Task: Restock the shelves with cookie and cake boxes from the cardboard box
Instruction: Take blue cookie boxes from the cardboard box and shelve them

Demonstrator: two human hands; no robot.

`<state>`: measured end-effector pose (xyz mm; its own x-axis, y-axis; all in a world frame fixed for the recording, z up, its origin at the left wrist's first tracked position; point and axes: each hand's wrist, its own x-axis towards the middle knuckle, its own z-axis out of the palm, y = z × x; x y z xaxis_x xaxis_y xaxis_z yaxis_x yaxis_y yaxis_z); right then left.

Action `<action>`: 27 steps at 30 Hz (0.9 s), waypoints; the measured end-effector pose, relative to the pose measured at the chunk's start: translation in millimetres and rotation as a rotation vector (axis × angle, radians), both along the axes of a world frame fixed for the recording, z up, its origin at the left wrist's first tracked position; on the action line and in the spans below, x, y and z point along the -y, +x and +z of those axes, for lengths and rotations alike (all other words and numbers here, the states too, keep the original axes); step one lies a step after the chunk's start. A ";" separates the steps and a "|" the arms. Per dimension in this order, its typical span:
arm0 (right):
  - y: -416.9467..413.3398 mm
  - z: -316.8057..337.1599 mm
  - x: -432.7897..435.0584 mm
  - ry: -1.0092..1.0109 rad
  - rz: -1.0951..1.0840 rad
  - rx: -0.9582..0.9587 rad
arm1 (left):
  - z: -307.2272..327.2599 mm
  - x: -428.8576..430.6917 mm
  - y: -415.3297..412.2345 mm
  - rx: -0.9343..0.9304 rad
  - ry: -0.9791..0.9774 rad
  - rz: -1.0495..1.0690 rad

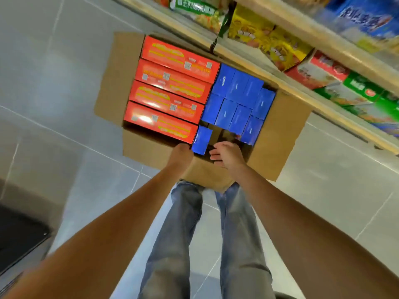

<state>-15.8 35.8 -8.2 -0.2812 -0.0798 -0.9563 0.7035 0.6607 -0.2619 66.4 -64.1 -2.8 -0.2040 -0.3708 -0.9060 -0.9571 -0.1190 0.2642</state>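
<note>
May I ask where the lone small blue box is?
Head view, centre: the lone small blue box stands in the brown cardboard box, between the left hand and right hand, beside the nearest red box.

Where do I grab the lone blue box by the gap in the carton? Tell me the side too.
Pinch the lone blue box near its top, from above: it stands upright, the red box crowds its left, and the gap on its right gives room to reach in.
</note>
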 end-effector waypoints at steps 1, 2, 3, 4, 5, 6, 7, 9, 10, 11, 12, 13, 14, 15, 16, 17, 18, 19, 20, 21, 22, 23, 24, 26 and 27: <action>4.0 -19.9 4.0 0.021 0.010 0.001 | -13.2 -1.6 2.7 0.008 -0.029 -0.054; 10.5 -43.7 6.1 0.049 0.018 0.008 | -36.1 -5.0 12.2 0.015 -0.049 -0.122; 11.9 -55.9 9.0 0.065 0.036 -0.004 | -45.0 -7.8 15.9 0.003 -0.075 -0.199; 15.3 -70.0 10.6 0.071 0.070 -0.009 | -57.3 -9.8 20.9 -0.001 -0.089 -0.286; 17.7 -83.5 12.9 0.085 0.124 -0.010 | -68.8 -9.9 23.1 -0.008 -0.110 -0.382; 20.1 -98.8 16.0 0.107 0.156 -0.014 | -82.3 -10.4 25.8 -0.008 -0.111 -0.451; 21.5 -111.9 17.5 0.125 0.173 -0.011 | -96.4 -11.6 28.7 -0.002 -0.098 -0.505; 25.1 -128.5 19.9 0.136 0.165 0.023 | -120.0 -17.2 35.0 0.006 -0.075 -0.596; 27.8 -135.1 19.2 0.117 0.141 0.031 | -128.3 -20.4 37.6 0.015 -0.079 -0.630; 32.8 -143.5 17.4 0.090 0.117 0.025 | -135.9 -24.5 40.1 0.009 -0.084 -0.645; 35.7 -152.5 13.6 0.081 0.089 0.013 | -139.2 -28.8 42.0 0.001 -0.085 -0.664; 35.7 -153.3 8.7 0.089 0.074 -0.015 | -141.0 -35.1 43.6 -0.026 -0.077 -0.709; 34.6 -156.5 1.2 0.113 0.083 -0.062 | -139.1 -41.5 44.1 -0.062 -0.060 -0.754; 32.5 -158.0 -6.0 0.163 0.106 -0.106 | -137.4 -48.5 44.5 -0.111 -0.036 -0.785; 29.8 -162.1 -13.2 0.211 0.116 -0.148 | -134.8 -54.0 44.7 -0.152 0.009 -0.759; 25.2 -162.7 -21.3 0.240 0.120 -0.166 | -133.4 -57.3 42.8 -0.192 0.055 -0.725; 21.9 -162.0 -25.9 0.262 0.108 -0.163 | -131.6 -58.2 40.5 -0.233 0.083 -0.668; 18.5 -161.1 -30.2 0.271 0.107 -0.159 | -130.1 -58.3 37.3 -0.277 0.074 -0.601; 14.6 -156.7 -33.5 0.265 0.100 -0.146 | -127.1 -56.7 33.5 -0.300 0.057 -0.508; 9.8 -150.8 -36.5 0.252 0.107 -0.128 | -122.7 -53.9 29.4 -0.298 0.024 -0.416; 6.7 -147.9 -40.1 0.234 0.112 -0.128 | -117.5 -49.2 25.5 -0.256 -0.006 -0.321; -0.4 -135.9 -43.3 0.221 0.123 -0.140 | -108.6 -44.9 18.3 -0.231 -0.041 -0.254; -3.6 -128.8 -45.1 0.206 0.125 -0.141 | -102.6 -39.6 13.6 -0.207 -0.054 -0.208; -13.1 -107.7 -47.9 0.171 0.138 -0.120 | -87.3 -29.7 2.3 -0.213 -0.062 -0.202; -18.5 -94.3 -48.0 0.152 0.158 -0.112 | -78.5 -24.3 -5.1 -0.246 -0.052 -0.212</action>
<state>-34.3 83.8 -102.5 -0.3813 0.0111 -0.9244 0.5606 0.7979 -0.2217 61.3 -39.8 -81.3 -0.4924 -0.3409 -0.8008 -0.8656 0.0958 0.4914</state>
